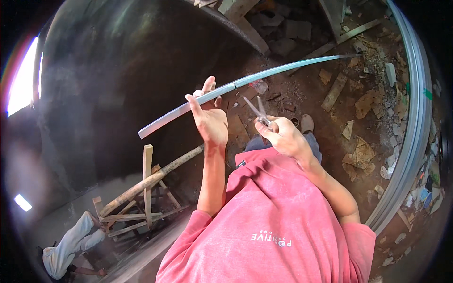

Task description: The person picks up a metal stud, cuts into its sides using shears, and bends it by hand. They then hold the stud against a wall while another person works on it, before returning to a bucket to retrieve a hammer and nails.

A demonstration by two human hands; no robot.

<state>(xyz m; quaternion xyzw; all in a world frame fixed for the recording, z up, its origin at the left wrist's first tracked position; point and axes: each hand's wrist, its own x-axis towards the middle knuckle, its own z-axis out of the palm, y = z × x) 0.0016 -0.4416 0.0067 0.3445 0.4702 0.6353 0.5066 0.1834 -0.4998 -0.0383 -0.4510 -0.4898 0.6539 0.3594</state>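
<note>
Metal strip: a long, narrow, silvery metal strip point(257, 77) lies slantwise in front of the person's chest, its near end to the left and its far end up to the right; a dark nick shows in its edge, just beyond the left hand point(213, 125).
Left hand: thumb and fingers part-curled about the strip, gripping it loosely between them.
Right hand: the right hand point(287, 137) is closed round the handles of a pair of metal snips point(261, 116), whose blades stand apart, pointing toward the strip without touching it.
Step at the nick: probably steadying the strip with the snips ready for a cut; the next move would call for bringing the open blades onto the edge while the left hand keeps the strip from turning.
Hidden at the grips: most of the snips' handles and some left fingertips; whether the nick goes right through cannot be told.
Far tip: blurs into the rubble-strewn floor point(337, 122).
Right rim: a bundle of long silvery metal lengths point(415, 104), cut off from view at its ends.
Lower left: a co-worker in pale clothing point(71, 245), small and dim, beside a rough wooden frame point(147, 188).
</note>
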